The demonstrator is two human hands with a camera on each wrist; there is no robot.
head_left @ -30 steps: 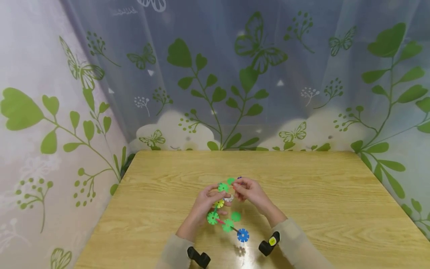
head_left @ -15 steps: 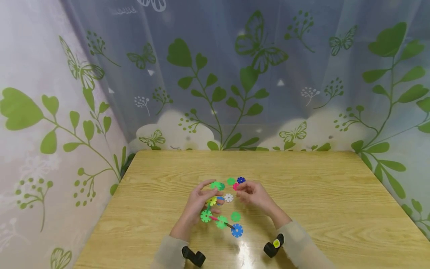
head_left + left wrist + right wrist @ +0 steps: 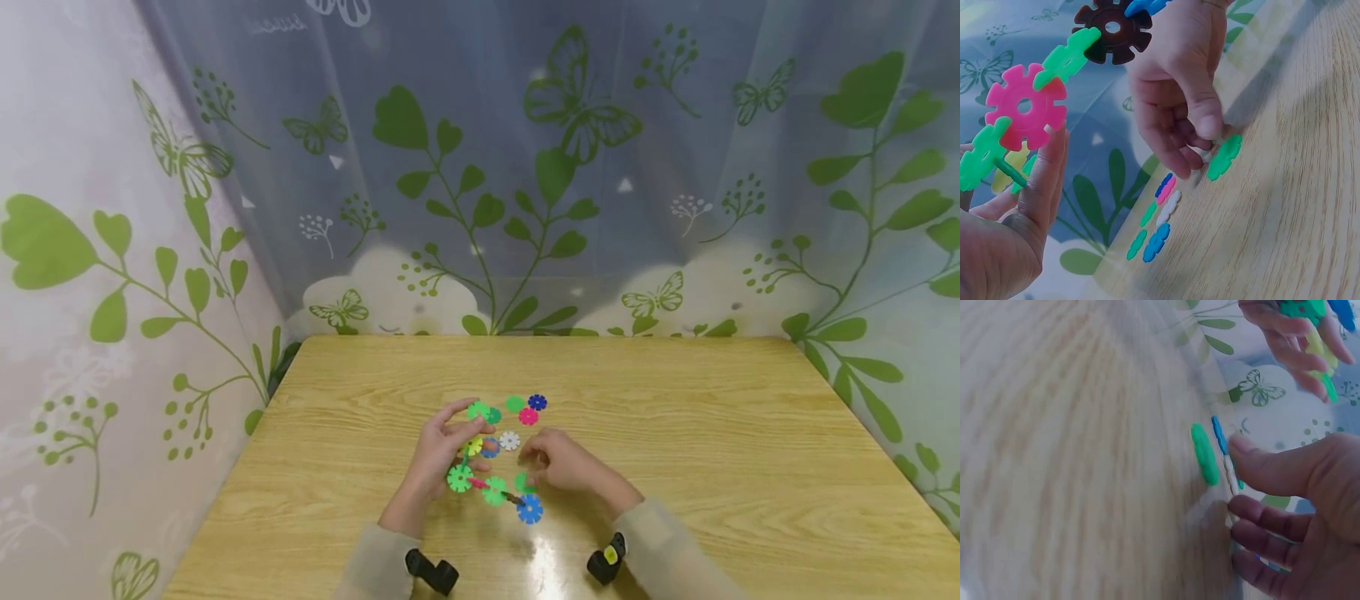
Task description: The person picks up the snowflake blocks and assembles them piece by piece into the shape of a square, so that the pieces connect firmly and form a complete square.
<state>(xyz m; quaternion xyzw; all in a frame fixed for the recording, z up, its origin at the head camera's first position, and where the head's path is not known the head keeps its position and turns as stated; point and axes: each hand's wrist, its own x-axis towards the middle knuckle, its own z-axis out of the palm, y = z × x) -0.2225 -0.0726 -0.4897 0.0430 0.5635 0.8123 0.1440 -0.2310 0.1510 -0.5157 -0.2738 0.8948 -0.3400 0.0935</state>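
A chain of interlocking plastic snowflake discs (image 3: 460,478) hangs in my left hand (image 3: 435,457), held between thumb and fingers above the table. It has green, yellow, pink and brown discs and ends in a blue disc (image 3: 529,508). The left wrist view shows its pink disc (image 3: 1025,106) slotted between green ones. My right hand (image 3: 564,463) is low over the table, fingers loosely bent and holding nothing. Beside its fingertips lies a loose green disc (image 3: 1224,156), apart from the thumb in the right wrist view; in the head view the hand partly covers it.
Several loose discs lie flat farther back on the wooden table (image 3: 675,433): a white one (image 3: 510,441), a pink one (image 3: 528,416), a dark blue one (image 3: 537,402), a blue one and green ones. A patterned curtain (image 3: 480,167) stands behind the table.
My right hand has left the pink and dark blue discs and come nearer to the loose green disc. My left hand first shifted left with the chain, then stayed nearly still.
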